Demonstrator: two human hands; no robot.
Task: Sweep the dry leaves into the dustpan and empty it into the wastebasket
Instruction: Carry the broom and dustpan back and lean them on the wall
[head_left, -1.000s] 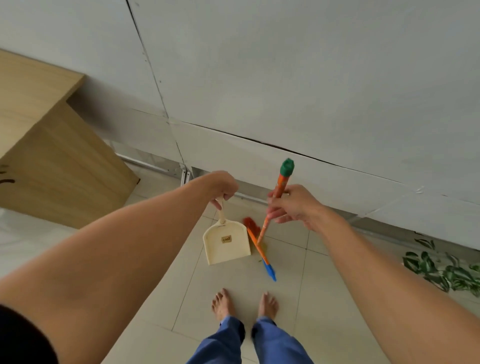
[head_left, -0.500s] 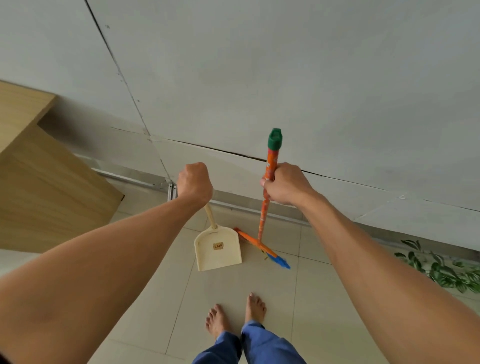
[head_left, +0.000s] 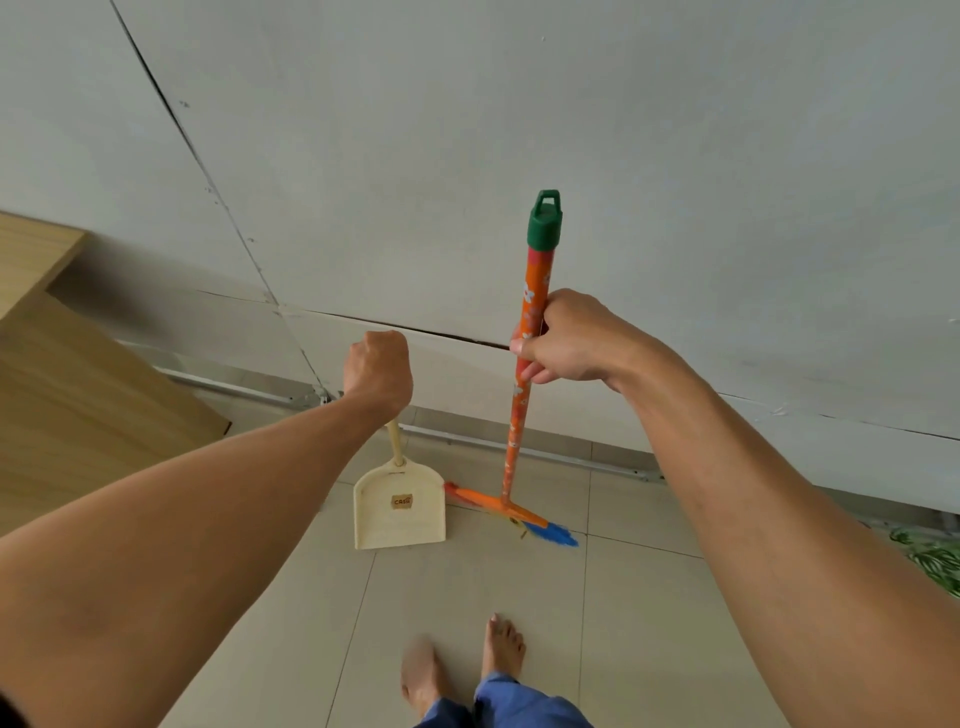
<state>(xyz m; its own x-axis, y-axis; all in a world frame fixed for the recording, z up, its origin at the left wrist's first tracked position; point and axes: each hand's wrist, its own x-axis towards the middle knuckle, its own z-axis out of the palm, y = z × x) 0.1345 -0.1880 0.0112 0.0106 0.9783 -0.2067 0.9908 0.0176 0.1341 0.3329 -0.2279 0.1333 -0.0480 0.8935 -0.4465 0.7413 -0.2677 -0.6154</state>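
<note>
My left hand (head_left: 378, 369) grips the top of the long handle of a cream dustpan (head_left: 400, 509), which hangs or stands upright on the tiled floor by the wall. My right hand (head_left: 566, 338) grips the orange flowered handle of a broom (head_left: 522, 395) with a green cap, a little below the cap. The broom's head, with red and blue bristles (head_left: 550, 532), rests on the floor just right of the dustpan. A small yellowish leaf scrap (head_left: 518, 522) lies at the broom head. No wastebasket is in view.
A grey wall (head_left: 467, 156) runs close in front, with a metal rail along its foot. A wooden cabinet (head_left: 78, 395) stands at the left. Green leafy plant stems (head_left: 930, 558) lie on the floor at the far right. My bare feet (head_left: 467, 670) stand on the tiles below.
Both hands have risen and closed firmly round the handles. The broom has swung from slanted to nearly upright, its head turning beside the dustpan. My left foot has stepped.
</note>
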